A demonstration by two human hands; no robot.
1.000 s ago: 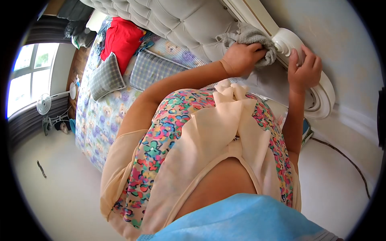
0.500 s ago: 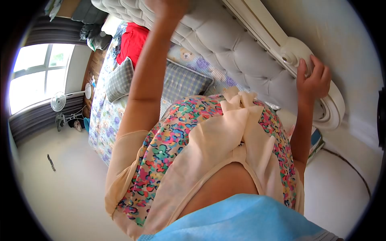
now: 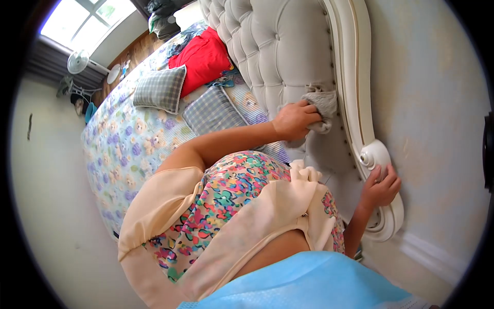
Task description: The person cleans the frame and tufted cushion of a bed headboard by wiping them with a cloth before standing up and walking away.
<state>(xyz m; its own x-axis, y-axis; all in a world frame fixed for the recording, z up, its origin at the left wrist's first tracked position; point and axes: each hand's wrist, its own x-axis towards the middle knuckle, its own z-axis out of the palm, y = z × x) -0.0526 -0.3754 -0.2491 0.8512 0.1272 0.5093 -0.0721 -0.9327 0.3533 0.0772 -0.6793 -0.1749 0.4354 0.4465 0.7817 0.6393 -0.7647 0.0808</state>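
Observation:
My left hand (image 3: 294, 121) is closed on a crumpled grey cloth (image 3: 323, 109). The cloth lies against the tufted, light grey headboard (image 3: 280, 56), beside its studded edge. Lower right, my right hand (image 3: 382, 188) rests on the rounded scroll of the cream headboard frame (image 3: 359, 67), with the thumb apart from the fingers. No loose object shows in that hand. Part of the cloth is hidden under my left fingers.
A flowered bed (image 3: 121, 154) bears a red cloth item (image 3: 203, 59) and two checked cushions (image 3: 160, 88). A white fan (image 3: 78, 62) stands near the window at the upper left. The wall (image 3: 422, 129) rises beside the frame.
My left hand has come back from the upper edge of the view, with the cloth now visible against the headboard. The view has turned, and my right hand still touches the frame's scroll.

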